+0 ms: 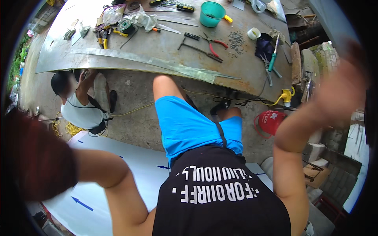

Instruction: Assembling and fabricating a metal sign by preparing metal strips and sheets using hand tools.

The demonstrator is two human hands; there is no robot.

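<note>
Both my arms are raised toward the sides of the view. A dark reddish covering, perhaps a glove or a cloth, hides my left hand point(43, 157), and its fingers do not show. My right hand point(341, 88) is lifted at the right rim, smeared by motion, its fingers lost in dark blur. Neither hand touches the metal-topped table point(165, 43). On that table lie a thin metal strip point(145, 61), red-handled pliers point(214, 45), a hacksaw-like tool point(201, 52), a teal-handled soldering iron point(272, 59) and a green plastic tub point(212, 15).
A co-worker point(80, 106) in a white top crouches at the table's left front edge. White sheets with blue arrows point(98, 188) lie behind me on the left. A red bucket point(269, 122), a yellow plug connector point(286, 96) and yellow cords point(73, 129) are around the floor.
</note>
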